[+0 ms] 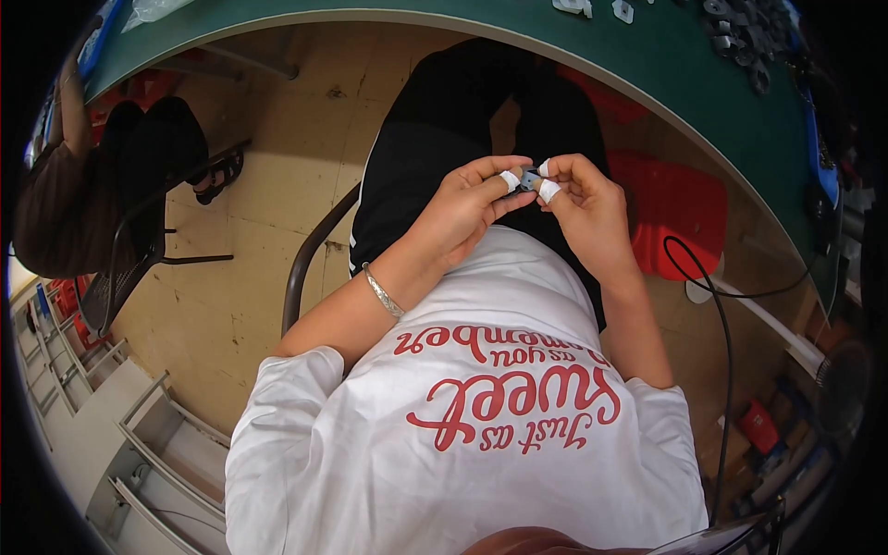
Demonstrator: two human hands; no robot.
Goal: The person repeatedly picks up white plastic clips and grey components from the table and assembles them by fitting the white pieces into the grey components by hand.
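Above my lap, both hands meet on a small grey-blue part (528,179) with dark edges, its exact kind too small to make out. My left hand (470,202) pinches its left side between thumb and fingers; white tape wraps the thumb, and a silver bangle circles that wrist. From the other side, my right hand (592,208) grips the part with thumb and forefinger, both wrapped in white tape. The fingers cover most of the part.
A green table (370,5) curves across the top, bearing dark small parts (740,37) and pale pieces (623,10). A red stool (680,213) and a black cable (726,370) are at right. Another person (74,203) sits at left.
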